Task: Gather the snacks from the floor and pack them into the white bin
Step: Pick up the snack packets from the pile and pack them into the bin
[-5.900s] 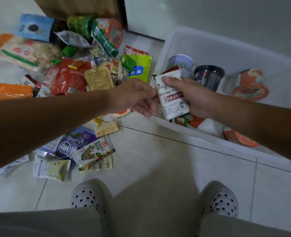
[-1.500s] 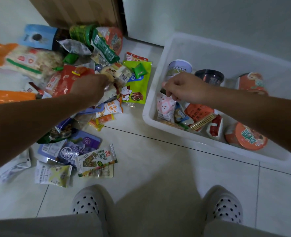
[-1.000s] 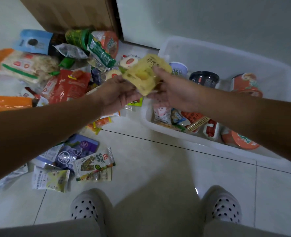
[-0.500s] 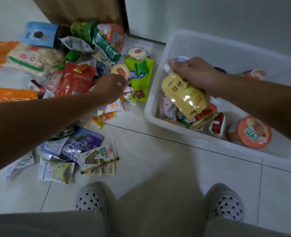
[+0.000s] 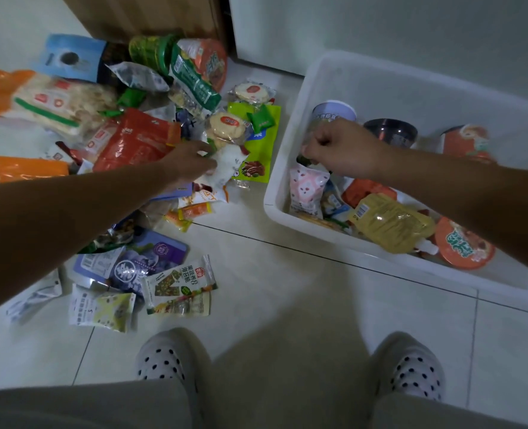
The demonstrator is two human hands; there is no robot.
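pinching white packet (image 5: 229,165) with left hand (image 5: 190,162); holding right hand (image 5: 341,147) curled above white bin (image 5: 426,88), cannot tell if gripping.

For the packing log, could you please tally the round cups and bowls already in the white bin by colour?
Orange bowls: 2
Black bowl: 1
Purple-and-white cup: 1
Total: 4
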